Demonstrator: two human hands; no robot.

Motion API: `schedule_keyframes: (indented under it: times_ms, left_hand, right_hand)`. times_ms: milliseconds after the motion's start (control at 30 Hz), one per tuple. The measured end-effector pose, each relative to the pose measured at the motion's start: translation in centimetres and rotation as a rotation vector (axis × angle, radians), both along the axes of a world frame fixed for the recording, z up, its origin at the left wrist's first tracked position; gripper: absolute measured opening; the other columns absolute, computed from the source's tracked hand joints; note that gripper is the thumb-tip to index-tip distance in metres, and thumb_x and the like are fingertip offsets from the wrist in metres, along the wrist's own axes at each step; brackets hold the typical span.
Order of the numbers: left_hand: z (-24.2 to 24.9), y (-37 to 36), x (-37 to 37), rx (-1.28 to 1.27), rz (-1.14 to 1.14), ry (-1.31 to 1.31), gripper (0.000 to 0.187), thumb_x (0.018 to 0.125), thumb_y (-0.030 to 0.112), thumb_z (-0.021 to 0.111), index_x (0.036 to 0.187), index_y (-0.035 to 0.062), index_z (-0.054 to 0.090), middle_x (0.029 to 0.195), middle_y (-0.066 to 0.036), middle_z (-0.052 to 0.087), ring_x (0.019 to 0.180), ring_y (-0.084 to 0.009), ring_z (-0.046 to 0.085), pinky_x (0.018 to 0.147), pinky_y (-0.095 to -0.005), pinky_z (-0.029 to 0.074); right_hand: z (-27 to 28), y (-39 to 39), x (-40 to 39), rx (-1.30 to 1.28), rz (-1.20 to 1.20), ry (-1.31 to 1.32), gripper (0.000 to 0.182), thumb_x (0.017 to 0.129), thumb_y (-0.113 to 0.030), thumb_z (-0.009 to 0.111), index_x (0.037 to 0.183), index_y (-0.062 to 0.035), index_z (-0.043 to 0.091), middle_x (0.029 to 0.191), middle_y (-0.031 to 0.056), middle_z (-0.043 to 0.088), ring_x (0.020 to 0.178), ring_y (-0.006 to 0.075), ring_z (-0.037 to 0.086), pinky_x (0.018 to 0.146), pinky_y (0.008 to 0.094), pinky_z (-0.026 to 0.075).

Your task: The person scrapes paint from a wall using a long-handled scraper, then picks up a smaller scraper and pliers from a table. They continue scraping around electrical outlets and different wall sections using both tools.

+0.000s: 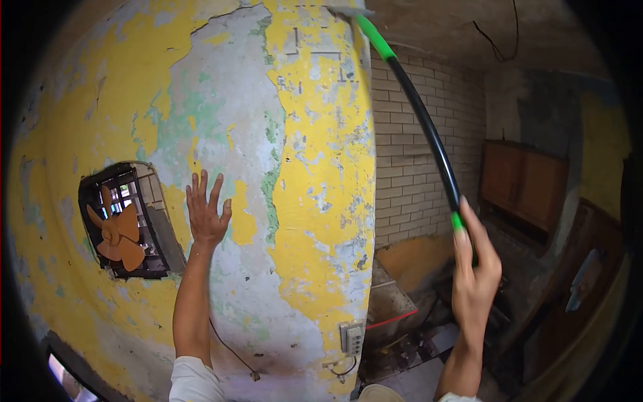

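Observation:
My right hand (477,278) is closed around the lower green grip of a long-handled scraper (429,120). Its black shaft slants up and to the left, ending in a green socket and a thin greyish head against the top of the wall, near its right edge. Yellow paint on the wall (321,221) is peeling, with grey and pale green patches laid bare. My left hand (207,211) has its fingers spread and appears to rest palm-on against a bare patch, to the right of the fan opening.
An orange-bladed fan (117,234) sits in a wall opening at left. A socket outlet (352,340) is fixed low near the wall's corner, and a loose cord with a plug (254,376) hangs nearby. Beyond the corner are a brick-patterned wall (429,127), wooden cabinet (522,187) and cluttered floor.

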State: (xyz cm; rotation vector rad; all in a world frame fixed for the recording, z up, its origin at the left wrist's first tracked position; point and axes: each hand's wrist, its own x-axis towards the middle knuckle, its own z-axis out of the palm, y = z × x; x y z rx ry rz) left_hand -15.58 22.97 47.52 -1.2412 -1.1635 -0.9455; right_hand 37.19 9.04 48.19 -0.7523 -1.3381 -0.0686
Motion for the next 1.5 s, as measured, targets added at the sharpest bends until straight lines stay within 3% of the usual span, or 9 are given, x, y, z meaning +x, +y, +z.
schedule_keyframes:
  times_ms: [200,233,400,467,1067,1267,1333,1367,1500]
  left_hand:
    - [0.1,-0.1,0.2,-0.02,0.001,-0.004,0.064,0.104,0.034,0.059,0.166,0.0275,0.044,0.177,-0.011,0.03,0.165,-0.0371,0.022,0.133,-0.06,0.018]
    - [0.4,0.0,0.2,-0.017,-0.001,-0.008,0.064,0.104,0.034,0.059,0.166,0.0275,0.044,0.177,-0.011,0.03,0.165,-0.0371,0.022,0.133,-0.06,0.018]
    - [0.0,0.2,0.0,-0.01,0.003,-0.008,0.065,0.103,0.031,0.061,0.166,0.0274,0.044,0.178,-0.011,0.029,0.165,-0.0372,0.022,0.133,-0.0609,0.018]
    - [0.1,-0.1,0.2,-0.018,-0.01,-0.003,0.065,0.103,0.031,0.061,0.166,0.0274,0.044,0.178,-0.011,0.029,0.165,-0.0372,0.022,0.133,-0.0609,0.018]
    - [0.1,-0.1,-0.4,-0.021,0.006,-0.01,0.064,0.106,0.035,0.059,0.167,0.0274,0.043,0.178,-0.01,0.029,0.165,-0.036,0.021,0.133,-0.059,0.019]
    - [0.0,-0.1,-0.2,-0.012,-0.007,0.009,0.064,0.105,0.036,0.058,0.167,0.0276,0.043,0.178,-0.01,0.029,0.166,-0.0348,0.022,0.134,-0.0586,0.018]
    - [-0.1,-0.2,-0.3,-0.015,-0.001,0.009,0.064,0.106,0.036,0.058,0.167,0.0277,0.043,0.178,-0.01,0.029,0.166,-0.0347,0.022,0.134,-0.0585,0.018]
    - [0.0,0.0,-0.2,-0.009,0.007,0.0,0.064,0.106,0.036,0.057,0.167,0.0279,0.043,0.178,-0.01,0.029,0.166,-0.0346,0.022,0.134,-0.0584,0.017]
    - [0.0,-0.1,0.1,-0.013,-0.003,-0.008,0.064,0.106,0.036,0.057,0.167,0.0281,0.042,0.178,-0.01,0.029,0.166,-0.0344,0.021,0.134,-0.0581,0.017]
  right_hand:
    - [-0.8,-0.3,-0.2,-0.136,0.08,0.121,0.039,0.11,-0.006,0.06,0.148,0.0017,0.065,0.134,0.0188,0.074,0.12,0.0206,0.069,0.104,0.0332,0.053]
    - [-1.5,1.2,1.3,-0.097,0.074,0.113,0.04,0.111,-0.011,0.062,0.151,-0.0079,0.065,0.089,-0.0042,0.061,0.064,-0.0008,0.04,0.055,0.0181,0.031]
    - [-4.3,-0.5,2.5,-0.04,-0.003,0.015,0.039,0.111,-0.013,0.063,0.15,-0.0083,0.067,0.09,-0.0028,0.067,0.063,-0.0013,0.041,0.052,0.0183,0.029]
    - [-0.2,-1.0,-0.1,-0.078,0.053,0.043,0.039,0.11,-0.011,0.064,0.147,0.0018,0.065,0.137,0.0187,0.074,0.124,0.0216,0.069,0.106,0.0336,0.052]
    - [-1.9,-2.1,-0.9,-0.061,-0.003,0.022,0.037,0.111,-0.008,0.059,0.146,0.0039,0.065,0.136,0.0217,0.073,0.13,0.0271,0.069,0.11,0.0383,0.052]
    - [1.7,-0.1,-0.6,-0.157,0.108,0.15,0.038,0.111,-0.009,0.059,0.147,0.0007,0.065,0.137,0.0188,0.074,0.13,0.0204,0.067,0.11,0.0352,0.05]
    - [-1.1,-0.2,0.4,-0.017,-0.058,0.025,0.04,0.113,-0.017,0.061,0.151,-0.0069,0.065,0.084,-0.008,0.055,0.067,-0.0006,0.039,0.056,0.0193,0.03]
    - [-1.8,-1.2,0.2,-0.085,-0.001,0.067,0.039,0.112,-0.011,0.059,0.147,0.0035,0.064,0.136,0.0193,0.074,0.13,0.0229,0.067,0.112,0.0368,0.05]
    - [2.4,1.5,-0.6,-0.045,0.03,0.07,0.039,0.113,-0.015,0.06,0.15,-0.0015,0.064,0.129,0.0157,0.076,0.119,0.0186,0.069,0.103,0.0329,0.052]
